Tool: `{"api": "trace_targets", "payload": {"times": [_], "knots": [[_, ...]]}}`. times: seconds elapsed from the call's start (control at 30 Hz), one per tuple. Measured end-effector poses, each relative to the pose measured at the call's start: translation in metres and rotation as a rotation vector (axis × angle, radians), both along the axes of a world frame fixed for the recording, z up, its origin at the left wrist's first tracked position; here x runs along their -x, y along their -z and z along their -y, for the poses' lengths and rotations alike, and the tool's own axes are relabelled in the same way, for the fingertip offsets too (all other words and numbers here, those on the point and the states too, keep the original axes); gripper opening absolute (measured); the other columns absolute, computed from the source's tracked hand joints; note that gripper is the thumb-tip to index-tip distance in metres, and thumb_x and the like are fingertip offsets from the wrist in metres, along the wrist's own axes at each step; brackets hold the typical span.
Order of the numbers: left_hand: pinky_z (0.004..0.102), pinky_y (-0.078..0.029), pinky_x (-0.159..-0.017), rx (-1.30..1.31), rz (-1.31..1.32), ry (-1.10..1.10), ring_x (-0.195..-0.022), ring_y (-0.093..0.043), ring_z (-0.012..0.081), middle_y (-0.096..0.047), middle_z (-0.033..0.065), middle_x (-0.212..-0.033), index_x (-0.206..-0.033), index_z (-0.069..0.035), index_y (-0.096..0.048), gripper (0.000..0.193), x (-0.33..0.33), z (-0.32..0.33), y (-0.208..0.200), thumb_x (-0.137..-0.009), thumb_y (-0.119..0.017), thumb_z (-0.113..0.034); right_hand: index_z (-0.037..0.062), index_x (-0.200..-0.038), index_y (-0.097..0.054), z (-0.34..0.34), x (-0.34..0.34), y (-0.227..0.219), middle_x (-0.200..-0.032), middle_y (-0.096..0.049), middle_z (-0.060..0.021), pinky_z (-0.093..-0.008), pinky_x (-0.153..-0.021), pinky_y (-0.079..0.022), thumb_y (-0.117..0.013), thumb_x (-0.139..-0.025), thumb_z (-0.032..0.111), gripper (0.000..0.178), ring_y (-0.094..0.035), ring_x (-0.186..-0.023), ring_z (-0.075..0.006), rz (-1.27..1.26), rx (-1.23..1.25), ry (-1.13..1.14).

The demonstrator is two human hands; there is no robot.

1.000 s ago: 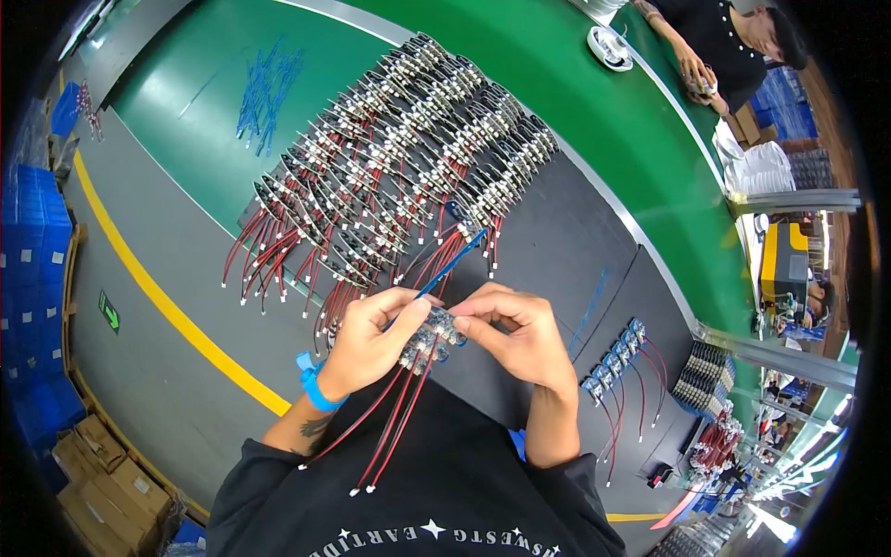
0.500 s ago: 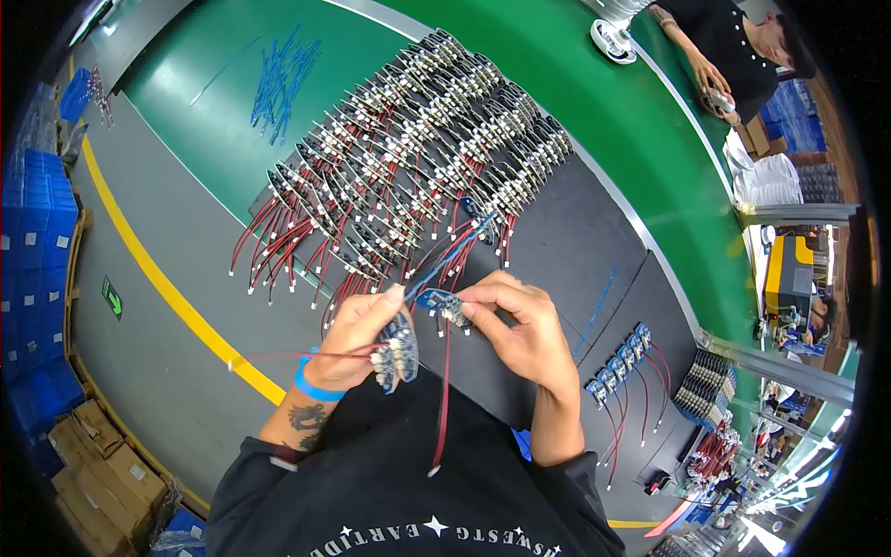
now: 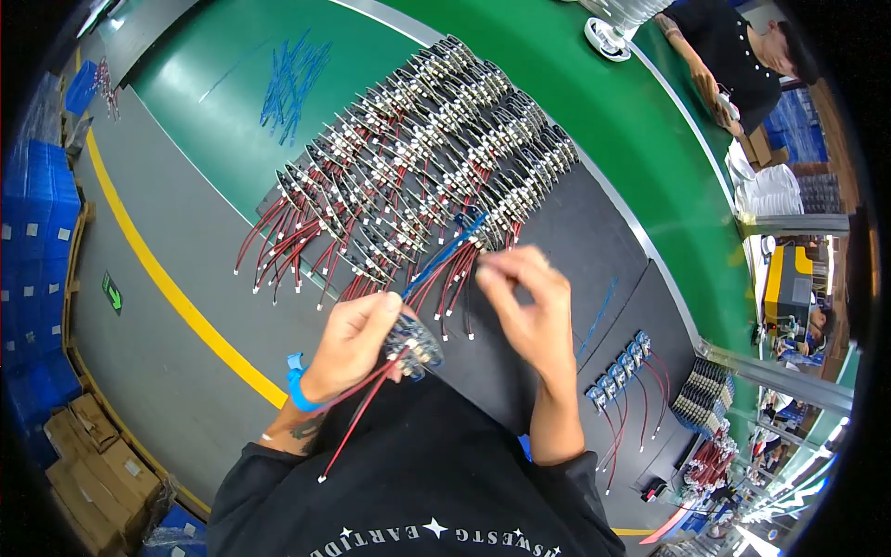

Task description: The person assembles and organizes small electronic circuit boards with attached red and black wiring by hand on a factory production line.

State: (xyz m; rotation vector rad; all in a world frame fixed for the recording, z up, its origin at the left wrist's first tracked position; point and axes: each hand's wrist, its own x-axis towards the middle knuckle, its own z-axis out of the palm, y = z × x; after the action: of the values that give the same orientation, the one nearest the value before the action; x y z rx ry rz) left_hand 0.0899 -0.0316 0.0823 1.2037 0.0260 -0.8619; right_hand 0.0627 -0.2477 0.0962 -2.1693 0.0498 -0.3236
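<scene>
My left hand is closed around a small stack of circuit boards, whose red wires trail down over my shirt. A thin blue strip runs from my left thumb toward the rows of boards. My right hand is raised near the front edge of those rows, thumb and forefinger together and slightly blurred; whatever is between them is hidden. Just beyond, many boards stand on edge in dense rows, with red wires and white plugs hanging at the near side.
Blue strips lie on the green table. To the right, a short row of boards lies near stacked boards and bundled red wires. A co-worker's hand is at the top right. Blue crates and cardboard boxes stand left.
The board that was in my right fingers has left them, and my right hand has moved up toward the rows. The stack in my left hand has turned, its wires now hanging down.
</scene>
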Motion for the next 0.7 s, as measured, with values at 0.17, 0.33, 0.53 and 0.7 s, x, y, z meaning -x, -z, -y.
{"api": "trace_targets", "payload": {"times": [0.17, 0.33, 0.53, 0.7], "knots": [[0.0231, -0.052, -0.061, 0.076, 0.136, 0.156, -0.068, -0.061, 0.0094, -0.066, 0.0086, -0.086, -0.113, 0.006, -0.058, 0.032, 0.002, 0.01, 0.0, -0.101, -0.042, -0.018, -0.0026, -0.095, -0.067, 0.0, 0.029, -0.014, -0.081, -0.065, -0.0108, -0.0276, -0.06, -0.048, -0.069, -0.08, -0.001, 0.015, -0.062, -0.068, -0.0162, -0.249, -0.392, -0.298], [0.0307, -0.056, -0.069, 0.146, 0.0, 0.29, -0.079, -0.067, 0.0217, -0.067, 0.0169, -0.091, -0.11, 0.011, -0.057, 0.036, -0.009, 0.002, 0.004, -0.101, -0.041, -0.019, -0.0033, -0.093, -0.066, -0.002, 0.03, -0.013, -0.081, -0.065, -0.0107, -0.0278, -0.062, -0.048, -0.066, -0.082, -0.003, 0.011, -0.063, -0.07, -0.0168, -0.213, -0.363, -0.188], [0.0435, -0.056, -0.056, 0.58, -0.301, 0.245, -0.064, -0.067, 0.0358, -0.064, 0.0249, -0.077, -0.093, 0.013, -0.059, 0.049, -0.007, -0.012, 0.016, -0.101, -0.039, -0.031, -0.0032, -0.091, -0.066, -0.002, 0.023, -0.002, -0.082, -0.065, -0.0106, -0.0277, -0.063, -0.048, -0.066, -0.081, -0.003, 0.01, -0.063, -0.072, -0.0177, -0.193, -0.4, -0.162], [0.0393, -0.055, -0.052, 0.6, -0.183, 0.075, -0.061, -0.065, 0.0317, -0.064, 0.0229, -0.076, -0.093, 0.014, -0.06, 0.052, -0.01, -0.022, 0.018, -0.101, -0.038, -0.032, -0.0021, -0.092, -0.066, 0.004, -0.001, 0.012, -0.079, -0.063, -0.0119, -0.0297, -0.062, -0.047, -0.066, -0.08, -0.001, 0.011, -0.061, -0.067, -0.0224, 0.058, -0.003, 0.042]]}}
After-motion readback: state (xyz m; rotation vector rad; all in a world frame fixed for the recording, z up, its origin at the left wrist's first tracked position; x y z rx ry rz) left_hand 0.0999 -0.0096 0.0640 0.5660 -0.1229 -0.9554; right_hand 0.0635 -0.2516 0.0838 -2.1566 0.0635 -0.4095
